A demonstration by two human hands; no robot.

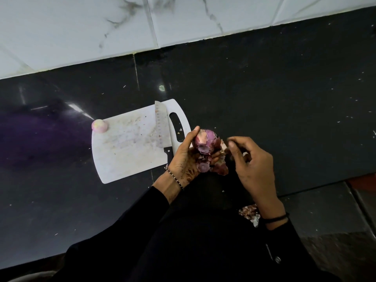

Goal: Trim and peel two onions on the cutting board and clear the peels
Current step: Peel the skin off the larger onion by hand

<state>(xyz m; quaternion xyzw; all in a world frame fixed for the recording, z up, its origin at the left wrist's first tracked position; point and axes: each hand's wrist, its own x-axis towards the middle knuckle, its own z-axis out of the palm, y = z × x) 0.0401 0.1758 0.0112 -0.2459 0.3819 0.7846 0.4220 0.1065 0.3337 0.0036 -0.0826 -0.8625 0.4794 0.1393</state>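
Note:
My left hand [184, 157] grips a purple onion [205, 140] with loose peels and a cut end [203, 166] bunched beneath it, held above the counter just right of the white cutting board [126, 147]. My right hand [252, 165] is close beside the onion on its right, thumb and fingertips pinched together near a scrap of peel. A peeled onion [99, 125] sits at the board's far left corner. A knife [162, 127] lies on the board beside its handle slot, blade pointing away from me.
The board lies on a black stone counter [274, 94] backed by white marbled wall tiles [101, 27]. More onion peels [249, 213] lie near my right wrist at the counter's front edge. A lower step or floor shows at the bottom right.

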